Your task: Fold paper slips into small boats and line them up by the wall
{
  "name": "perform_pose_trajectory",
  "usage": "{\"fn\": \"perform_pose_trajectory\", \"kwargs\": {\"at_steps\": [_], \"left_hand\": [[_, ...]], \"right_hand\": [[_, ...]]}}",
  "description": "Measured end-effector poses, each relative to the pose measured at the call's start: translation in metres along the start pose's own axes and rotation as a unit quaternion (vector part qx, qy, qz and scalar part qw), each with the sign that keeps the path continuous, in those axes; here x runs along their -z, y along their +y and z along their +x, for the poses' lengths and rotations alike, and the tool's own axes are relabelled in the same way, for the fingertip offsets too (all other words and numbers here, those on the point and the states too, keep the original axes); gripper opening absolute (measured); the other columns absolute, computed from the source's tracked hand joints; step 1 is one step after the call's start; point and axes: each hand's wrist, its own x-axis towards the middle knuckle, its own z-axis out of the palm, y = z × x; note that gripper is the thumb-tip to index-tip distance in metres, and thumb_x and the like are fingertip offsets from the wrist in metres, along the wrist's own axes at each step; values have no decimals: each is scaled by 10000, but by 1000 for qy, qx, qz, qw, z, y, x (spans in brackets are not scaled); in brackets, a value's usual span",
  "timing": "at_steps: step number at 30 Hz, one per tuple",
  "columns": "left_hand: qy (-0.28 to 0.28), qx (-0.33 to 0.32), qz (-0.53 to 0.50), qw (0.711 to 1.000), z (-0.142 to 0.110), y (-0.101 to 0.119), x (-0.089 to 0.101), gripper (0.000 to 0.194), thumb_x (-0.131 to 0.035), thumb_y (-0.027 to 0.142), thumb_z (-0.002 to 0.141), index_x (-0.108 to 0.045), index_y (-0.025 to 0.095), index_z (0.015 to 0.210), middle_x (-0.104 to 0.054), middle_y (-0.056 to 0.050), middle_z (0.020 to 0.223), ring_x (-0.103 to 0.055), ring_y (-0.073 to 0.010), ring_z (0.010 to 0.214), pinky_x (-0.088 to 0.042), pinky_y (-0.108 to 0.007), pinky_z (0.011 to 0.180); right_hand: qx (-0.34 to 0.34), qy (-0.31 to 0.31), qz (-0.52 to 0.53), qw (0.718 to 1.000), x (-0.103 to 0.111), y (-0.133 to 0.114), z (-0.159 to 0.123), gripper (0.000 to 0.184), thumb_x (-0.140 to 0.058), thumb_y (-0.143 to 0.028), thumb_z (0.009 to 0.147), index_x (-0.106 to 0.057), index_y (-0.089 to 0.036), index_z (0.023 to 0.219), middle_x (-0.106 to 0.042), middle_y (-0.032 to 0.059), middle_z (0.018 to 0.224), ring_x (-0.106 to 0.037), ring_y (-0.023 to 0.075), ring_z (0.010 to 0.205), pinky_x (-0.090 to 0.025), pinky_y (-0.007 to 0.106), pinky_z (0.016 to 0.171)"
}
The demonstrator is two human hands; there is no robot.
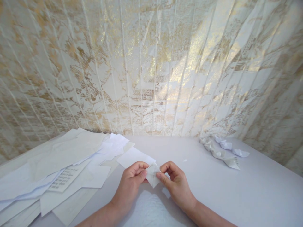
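Between my two hands, just above the white table, is a small folded paper [153, 175], diamond-shaped with a crease running down its middle. My left hand [132, 178] pinches its left corner between thumb and fingers. At the right corner, my right hand [174, 181] grips it with thumb and bent forefinger. The fingers partly cover both side corners. A loose white sheet [134, 156] lies on the table just behind my left hand.
Many loose paper sheets [68, 154] are heaped on the left, one with printed text [65, 178]. Several small folded paper boats [219, 154] stand in rows at the back right. A tiny paper scrap [185, 160] lies mid-table. Patterned curtain [151, 69] hangs behind the table [248, 192].
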Motion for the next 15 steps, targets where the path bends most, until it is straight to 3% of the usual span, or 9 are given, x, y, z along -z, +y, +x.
{"fn": "perform_pose_trajectory", "kwargs": {"at_steps": [5, 15], "left_hand": [[-5, 3, 48, 999, 1, -1, -2, 159, -596, 291, 690, -558, 159, 768, -601, 13, 609, -575, -166, 641, -460, -286, 662], [-43, -70, 226, 971, -3, -2, -6, 150, -480, 271, 770, -588, 168, 754, -583, -1, 675, -527, -168, 672, -419, -239, 633]], "right_hand": [[18, 14, -22, 999, 0, -1, 1, 123, -589, -240, 717, -503, -180, 652, -511, -18, 614, -468, 131, 592, -407, 253, 583], [108, 27, -106, 988, -3, -9, 0, 120, -570, -175, 741, -557, -178, 622, -538, -13, 611, -471, 121, 576, -394, 224, 553]]}}
